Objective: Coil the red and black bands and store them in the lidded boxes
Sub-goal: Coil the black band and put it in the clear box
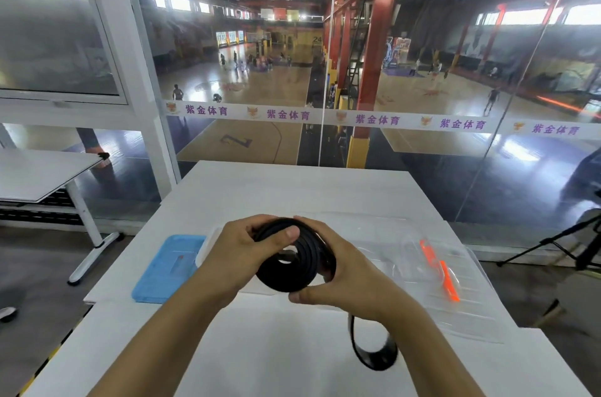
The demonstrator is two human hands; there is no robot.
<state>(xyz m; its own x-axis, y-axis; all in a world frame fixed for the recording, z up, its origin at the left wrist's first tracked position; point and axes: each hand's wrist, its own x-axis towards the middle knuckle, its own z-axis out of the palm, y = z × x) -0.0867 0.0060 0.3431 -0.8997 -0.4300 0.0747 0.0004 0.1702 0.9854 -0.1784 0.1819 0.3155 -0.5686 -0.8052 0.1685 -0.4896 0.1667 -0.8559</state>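
Head view: black band (pixel 289 261) is held up over the bench (pixel 292 188), part-coiled into a flat spiral between both hands. Left hand (pixel 242 255) grips the coil's left side, thumb pressed across the top turns. Right hand (pixel 341 276) cups the right side, thumb pinching the lower rim. A loose tail (pixel 370 348) loops down below the right wrist, end near the bench top.

Handling, my read: light, soft, rubbery strip, springy, so the turns will likely unwind if pressure drops. Prob. grippy, not slippery, not fragile. Best hold is across the stacked turns w/ thumb on top, feeding the tail in w/ the other hand.

Blue lid (pixel 167 268) lies flat at left. Clear box (pixel 455 308) w/ orange-red clip (pixel 442 273) lies at right; red band can't be picked out.

Bench is white, smooth, matte. Beyond it a glass wall (pixel 422 71) overlooks a sports hall; tripod (pixel 582 247) at right, another table (pixel 42 172) at left.
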